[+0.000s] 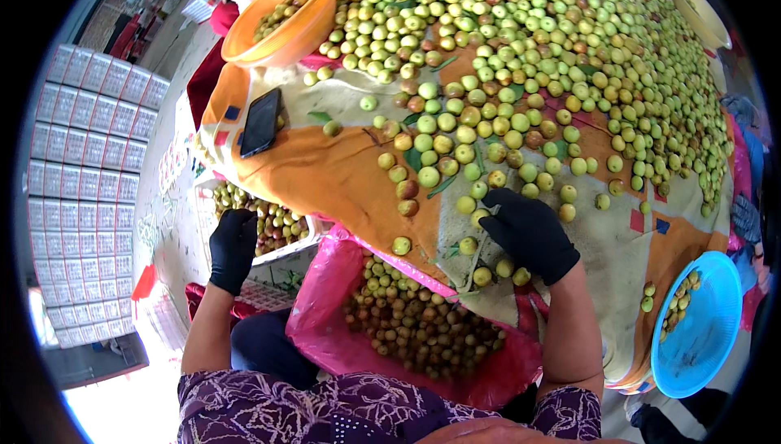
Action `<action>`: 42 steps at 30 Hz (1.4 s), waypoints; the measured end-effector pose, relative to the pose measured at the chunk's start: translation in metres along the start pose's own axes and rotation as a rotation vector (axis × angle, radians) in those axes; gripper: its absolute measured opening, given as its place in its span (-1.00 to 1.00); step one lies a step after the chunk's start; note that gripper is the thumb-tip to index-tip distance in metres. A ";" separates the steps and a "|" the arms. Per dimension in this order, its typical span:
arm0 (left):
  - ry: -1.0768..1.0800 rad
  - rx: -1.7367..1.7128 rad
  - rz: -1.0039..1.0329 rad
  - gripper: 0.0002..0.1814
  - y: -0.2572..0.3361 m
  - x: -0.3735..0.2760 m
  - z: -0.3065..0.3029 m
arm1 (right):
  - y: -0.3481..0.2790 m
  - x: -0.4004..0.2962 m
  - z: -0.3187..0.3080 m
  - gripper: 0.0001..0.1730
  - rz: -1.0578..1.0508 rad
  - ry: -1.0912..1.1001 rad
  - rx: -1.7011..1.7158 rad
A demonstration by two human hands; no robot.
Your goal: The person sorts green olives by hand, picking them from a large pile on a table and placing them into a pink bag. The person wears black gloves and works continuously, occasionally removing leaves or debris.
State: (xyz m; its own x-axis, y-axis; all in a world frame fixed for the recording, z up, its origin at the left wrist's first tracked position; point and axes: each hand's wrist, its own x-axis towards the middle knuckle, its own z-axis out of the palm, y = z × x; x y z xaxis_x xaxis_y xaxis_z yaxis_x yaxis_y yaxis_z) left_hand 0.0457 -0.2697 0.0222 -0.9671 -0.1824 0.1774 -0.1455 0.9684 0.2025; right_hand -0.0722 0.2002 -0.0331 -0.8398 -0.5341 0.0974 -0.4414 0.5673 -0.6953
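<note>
My left hand [233, 251], in a black glove, is over the edge of a white crate [290, 251] of green and brown-red jujubes at the left; its fingers are curled, and whether it holds a fruit cannot be seen. My right hand [529, 235], also black-gloved, is low over the blanket [348, 169], its fingertips beside a few yellow-green jujubes [465, 204]; its grip is unclear. Between my arms a pink plastic liner [323, 297] holds many browner jujubes [427, 328]. A large heap of green jujubes [549, 35] spreads over the blanket's far part.
An orange basin [280, 16] with jujubes stands at the far left, near a co-worker's arm. A smartphone [261, 122] lies on the blanket. A blue basin [695, 328] is at the right, a pale yellow one [700, 12] far right. Stacked white crates [85, 194] stand left; other people are at the right.
</note>
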 end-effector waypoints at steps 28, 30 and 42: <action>-0.513 0.079 0.508 -0.47 0.234 0.314 0.134 | -0.016 0.008 0.001 -0.67 0.140 -0.052 0.125; -0.436 0.189 0.652 -0.46 0.235 0.296 0.137 | -0.012 0.009 0.002 -0.68 0.131 -0.066 0.081; -0.223 -0.538 0.463 -0.54 0.164 0.321 0.276 | 0.036 0.001 0.030 -0.72 0.015 0.058 -0.062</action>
State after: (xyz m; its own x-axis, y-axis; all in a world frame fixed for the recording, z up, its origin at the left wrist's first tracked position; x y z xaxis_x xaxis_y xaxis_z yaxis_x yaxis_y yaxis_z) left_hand -0.3459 -0.1224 -0.1539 -0.9324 0.3184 0.1709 0.3541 0.7104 0.6083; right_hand -0.0791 0.2015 -0.0790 -0.8625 -0.4892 0.1295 -0.4459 0.6136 -0.6517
